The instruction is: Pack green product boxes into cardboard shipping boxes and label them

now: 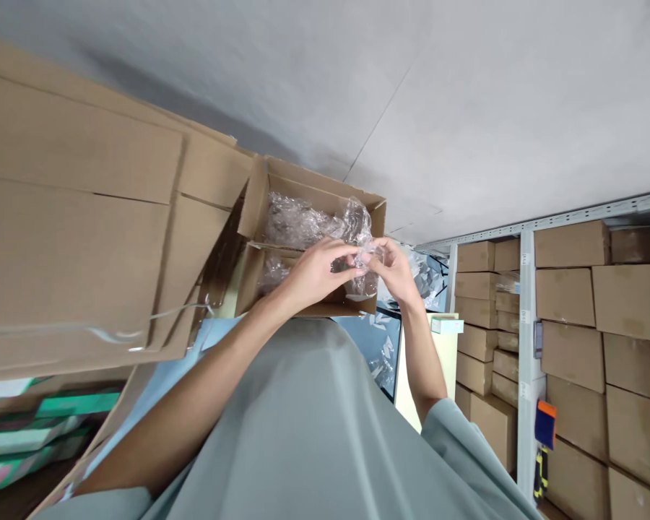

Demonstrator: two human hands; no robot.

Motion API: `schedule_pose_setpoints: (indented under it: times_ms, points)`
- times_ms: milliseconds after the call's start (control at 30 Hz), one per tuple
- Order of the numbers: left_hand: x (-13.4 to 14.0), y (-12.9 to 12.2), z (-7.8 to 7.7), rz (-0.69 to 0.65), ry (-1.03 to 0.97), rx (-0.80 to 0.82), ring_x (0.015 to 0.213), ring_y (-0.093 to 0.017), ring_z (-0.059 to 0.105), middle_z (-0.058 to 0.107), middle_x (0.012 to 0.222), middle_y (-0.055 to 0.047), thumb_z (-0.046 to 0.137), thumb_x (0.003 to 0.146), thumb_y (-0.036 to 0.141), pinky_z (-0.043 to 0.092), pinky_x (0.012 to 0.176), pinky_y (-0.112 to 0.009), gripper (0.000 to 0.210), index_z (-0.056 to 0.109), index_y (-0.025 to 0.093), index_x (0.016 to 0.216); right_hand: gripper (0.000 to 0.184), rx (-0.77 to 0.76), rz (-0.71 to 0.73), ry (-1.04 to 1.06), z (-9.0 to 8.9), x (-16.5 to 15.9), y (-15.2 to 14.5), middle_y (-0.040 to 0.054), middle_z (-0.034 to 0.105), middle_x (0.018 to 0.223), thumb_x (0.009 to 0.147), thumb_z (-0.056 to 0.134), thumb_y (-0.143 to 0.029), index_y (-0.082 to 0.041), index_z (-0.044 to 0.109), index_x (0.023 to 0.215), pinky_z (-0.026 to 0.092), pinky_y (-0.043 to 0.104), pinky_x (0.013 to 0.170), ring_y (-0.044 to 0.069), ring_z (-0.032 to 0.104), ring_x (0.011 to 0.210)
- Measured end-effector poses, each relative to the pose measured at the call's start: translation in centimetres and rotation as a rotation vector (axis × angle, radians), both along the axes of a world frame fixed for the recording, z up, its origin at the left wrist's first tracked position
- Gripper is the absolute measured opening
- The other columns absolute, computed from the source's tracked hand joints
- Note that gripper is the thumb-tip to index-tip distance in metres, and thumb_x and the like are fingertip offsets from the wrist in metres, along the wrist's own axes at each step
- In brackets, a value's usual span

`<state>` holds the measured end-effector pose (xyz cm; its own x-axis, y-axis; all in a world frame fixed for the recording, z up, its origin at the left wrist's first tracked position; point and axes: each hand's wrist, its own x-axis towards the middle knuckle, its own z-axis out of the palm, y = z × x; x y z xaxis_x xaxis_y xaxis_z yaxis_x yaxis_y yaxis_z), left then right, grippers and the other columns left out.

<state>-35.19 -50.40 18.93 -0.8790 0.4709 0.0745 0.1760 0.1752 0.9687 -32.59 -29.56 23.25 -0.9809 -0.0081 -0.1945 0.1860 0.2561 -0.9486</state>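
Observation:
My left hand [325,269] reaches in from the left, its thumb and fingers closed on a crinkled clear plastic bag [357,220]. From the right, my right hand [392,267] pinches the same plastic, and the fingertips of both hands almost meet. Both hands are over the near one of two open cardboard boxes [325,309]. A heap of clear plastic [297,222] fills much of the farther box [325,180]. More clear plastic [274,273] shows at the left inside the near box. Whether anything lies inside the held plastic, I cannot tell.
Flattened cardboard sheets [76,195] stand to the left, above green and white boxes [48,426]. Closed cartons [574,289] are stacked on a metal rack [528,318] at the right. A blue bin [379,347] with plastic scraps is near my right forearm.

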Motion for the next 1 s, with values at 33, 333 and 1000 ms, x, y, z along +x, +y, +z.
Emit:
schedule_pose_setpoints:
  times_ms: [33, 333, 1000]
  points:
    - [0.4, -0.3, 0.3, 0.036, 0.054, -0.039, 0.12, -0.031, 0.071, 0.078, 0.113, -0.008, 0.083, 0.096, 0.044, 0.057, 0.116, -0.053, 0.023, 0.085, 0.026, 0.111, 0.054, 0.003, -0.019, -0.023, 0.0, 0.4, -0.1, 0.0066, 0.081, 0.129, 0.087, 0.092, -0.065, -0.029, 0.075, 0.123, 0.066, 0.04, 0.098, 0.025, 0.076, 0.11]
    - [3.6, -1.3, 0.6, -0.026, -0.135, 0.112, 0.126, -0.03, 0.075, 0.075, 0.146, -0.013, 0.081, 0.087, 0.042, 0.064, 0.105, -0.043, 0.047, 0.07, 0.024, 0.129, 0.015, 0.173, -0.2, 0.072, -2.3, 2.7, -3.0, 0.0074, 0.08, 0.112, 0.097, 0.072, -0.038, -0.024, 0.074, 0.102, 0.063, 0.041, 0.103, 0.027, 0.076, 0.111]
    - [8.3, -4.2, -2.9, -0.104, 0.06, -0.123, 0.165, -0.038, 0.05, 0.048, 0.182, -0.009, 0.065, 0.107, 0.059, 0.051, 0.132, -0.053, 0.066, 0.061, 0.034, 0.167, 0.04, -0.135, -0.202, -0.226, -8.5, 7.3, -4.7, 0.0025, 0.08, 0.098, 0.089, 0.084, -0.053, -0.022, 0.072, 0.111, 0.068, 0.034, 0.077, 0.022, 0.075, 0.085]
